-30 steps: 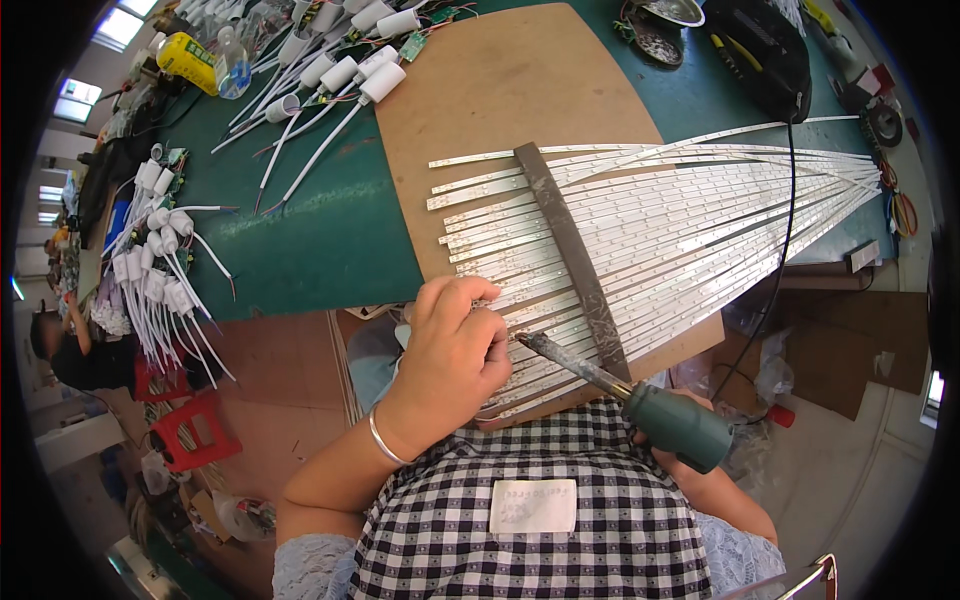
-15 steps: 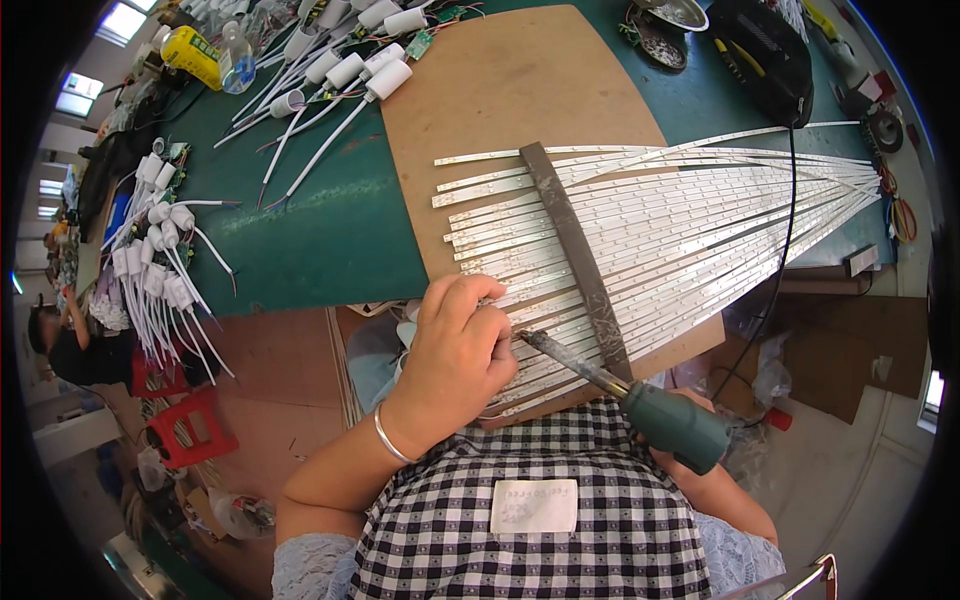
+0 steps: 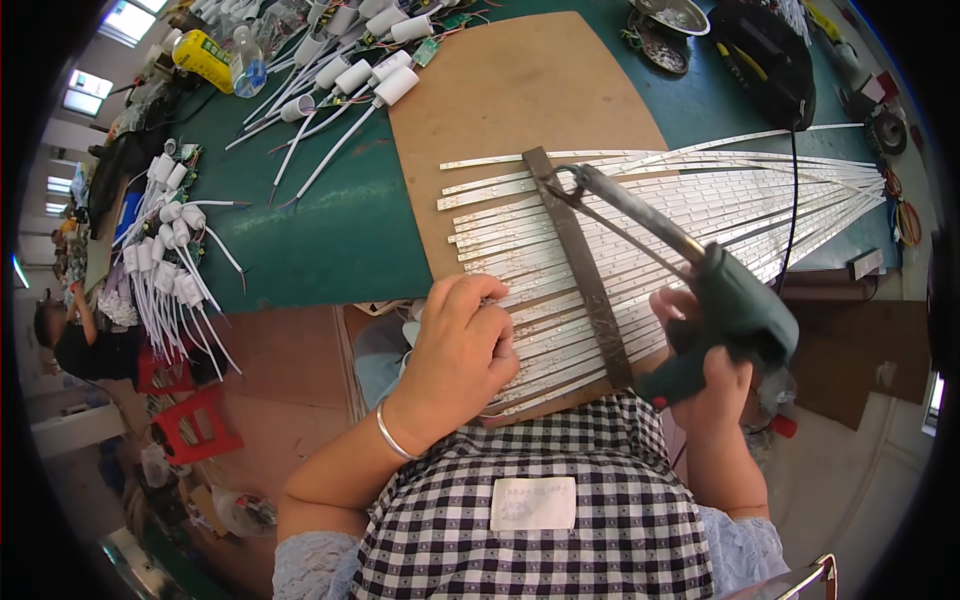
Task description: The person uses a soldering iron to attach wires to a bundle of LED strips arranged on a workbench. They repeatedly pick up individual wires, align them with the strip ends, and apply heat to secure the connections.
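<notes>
Many narrow white LED strips [image 3: 690, 215] lie fanned across a brown board [image 3: 530, 85], with a dark flat bar [image 3: 582, 265] lying across them. At their left ends, my left hand [image 3: 462, 345] is closed in a pinch, its fingertips against the strips; whatever is between them is hidden. My right hand [image 3: 715, 395] grips the handle of a green soldering gun [image 3: 745, 305] with a thin tube along its metal barrel. The barrel points up and left, its tip in front of the bar's upper end.
White lamp caps [image 3: 395, 85] with wires pile up at the back left, and another bundle [image 3: 170, 240] hangs at the table's left edge. A black bag [image 3: 765, 65] and metal dish [image 3: 672, 15] stand at the back right. A black cord [image 3: 792, 200] crosses the strips. Left, a person [image 3: 75, 335] sits by red stools [image 3: 195, 425].
My right hand has raised the soldering gun away from my left fingertips, up and to the right, tilting its barrel upward. My left hand stays in its pinch at the strip ends.
</notes>
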Demonstrator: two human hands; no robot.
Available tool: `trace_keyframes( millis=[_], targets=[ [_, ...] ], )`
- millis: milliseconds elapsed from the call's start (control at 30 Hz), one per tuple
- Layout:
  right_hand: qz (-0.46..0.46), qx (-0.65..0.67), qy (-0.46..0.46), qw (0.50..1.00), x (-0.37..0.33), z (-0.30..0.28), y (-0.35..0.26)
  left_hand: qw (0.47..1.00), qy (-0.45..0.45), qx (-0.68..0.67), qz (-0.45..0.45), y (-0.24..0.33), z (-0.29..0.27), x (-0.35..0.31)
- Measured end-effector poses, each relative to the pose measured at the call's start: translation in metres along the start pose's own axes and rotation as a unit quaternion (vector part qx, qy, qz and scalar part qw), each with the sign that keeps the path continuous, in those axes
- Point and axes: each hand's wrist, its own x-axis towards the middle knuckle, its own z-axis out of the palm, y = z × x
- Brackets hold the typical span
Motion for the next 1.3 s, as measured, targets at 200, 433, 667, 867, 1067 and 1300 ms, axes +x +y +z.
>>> trace_keyframes(
  millis=[200,433,667,867,1067,1300],
  targets=[
    [0.026,0.175,0.004,0.984,0.033,0.004,0.010,1.000,-0.007,0.018,0.006,0.002,-0.002,0.001],
    [0.030,0.200,0.018,0.979,0.034,0.004,0.015,0.999,-0.020,0.047,-0.001,0.006,-0.005,0.002],
    [0.032,0.200,0.019,0.979,0.034,0.002,0.016,0.996,-0.052,0.069,0.002,0.008,-0.013,0.004],
    [0.028,0.199,0.027,0.979,0.034,0.001,0.017,0.985,-0.147,0.077,0.045,-0.001,-0.037,0.008],
    [0.029,0.195,0.028,0.980,0.035,0.003,0.016,0.977,-0.190,0.035,0.093,-0.010,-0.040,0.015],
    [0.030,0.192,0.034,0.980,0.034,0.002,0.015,0.984,-0.169,-0.007,0.049,-0.009,-0.033,0.013]
  ],
)
